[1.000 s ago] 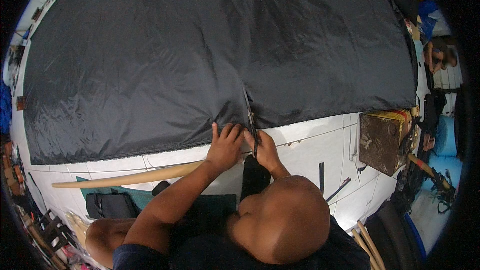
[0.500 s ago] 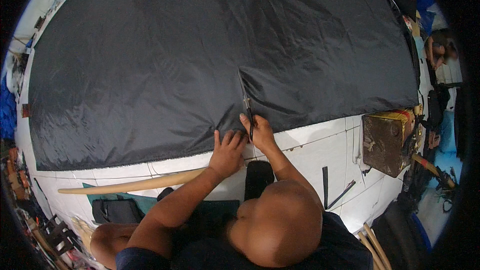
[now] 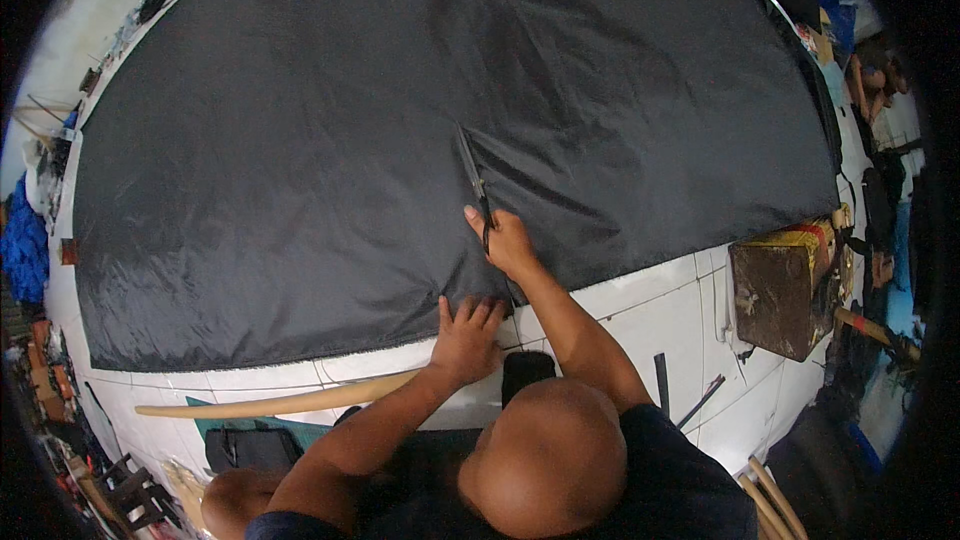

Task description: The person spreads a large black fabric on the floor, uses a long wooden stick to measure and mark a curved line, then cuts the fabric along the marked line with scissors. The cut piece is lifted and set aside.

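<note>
A wide sheet of black fabric (image 3: 270,190) lies spread over the white tiles. My right hand (image 3: 512,243) is closed around the handles of dark-handled scissors (image 3: 471,162), whose blades point away from me inside the sheet's near edge. Behind the blades a cut line runs back toward that edge, partly hidden by my right hand and forearm. Fabric creases fan out right of the scissors. Beside the cut, on its left, my left hand (image 3: 466,338) rests with fingers spread on the near border of the sheet. Whatever is beneath its palm cannot be seen.
A long pale wooden pole (image 3: 280,398) lies on the floor at near left, beside a black pouch (image 3: 250,448). To the right stands a worn brown box (image 3: 782,292). Dark strips (image 3: 700,402) lie on the tiles (image 3: 650,315); a blue bundle (image 3: 25,240) sits far left.
My right hand has moved the scissors farther in from the near edge, and the cut behind them is longer. My left hand stays at the border. The whole view has shifted slightly.
</note>
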Motion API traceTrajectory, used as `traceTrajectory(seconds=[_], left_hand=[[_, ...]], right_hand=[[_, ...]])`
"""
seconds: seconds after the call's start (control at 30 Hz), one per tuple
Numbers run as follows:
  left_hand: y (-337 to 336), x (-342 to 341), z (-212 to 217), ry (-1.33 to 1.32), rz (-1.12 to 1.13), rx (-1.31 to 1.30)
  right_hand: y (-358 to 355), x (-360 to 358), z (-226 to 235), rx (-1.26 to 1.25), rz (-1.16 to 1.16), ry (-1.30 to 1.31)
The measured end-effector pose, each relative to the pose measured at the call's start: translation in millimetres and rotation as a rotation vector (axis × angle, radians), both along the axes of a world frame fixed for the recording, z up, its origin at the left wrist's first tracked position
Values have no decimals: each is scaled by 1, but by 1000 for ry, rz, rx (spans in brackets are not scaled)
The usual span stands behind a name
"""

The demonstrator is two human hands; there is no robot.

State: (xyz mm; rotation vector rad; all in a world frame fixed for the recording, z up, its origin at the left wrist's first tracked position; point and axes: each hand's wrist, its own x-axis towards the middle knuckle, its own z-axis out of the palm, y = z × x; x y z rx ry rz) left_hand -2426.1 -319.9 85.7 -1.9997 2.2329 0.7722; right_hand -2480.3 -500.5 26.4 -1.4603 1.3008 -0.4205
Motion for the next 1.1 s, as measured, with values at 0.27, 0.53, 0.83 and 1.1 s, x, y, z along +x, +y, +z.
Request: traceTrajectory(seconds=[0.27, 0.53, 0.83, 1.1], left_hand=[[-24, -10, 14, -1, 39, 153], [-21, -13, 9, -24, 13, 118], [-24, -13, 5, 21, 30, 160], [-19, -13, -7, -2, -2, 157]], right_hand=[[-4, 6, -2, 148, 41, -78], [-33, 36, -10, 122, -27, -122], [-89, 73, 2, 124, -21, -58], [-110, 92, -9, 50, -28, -151]])
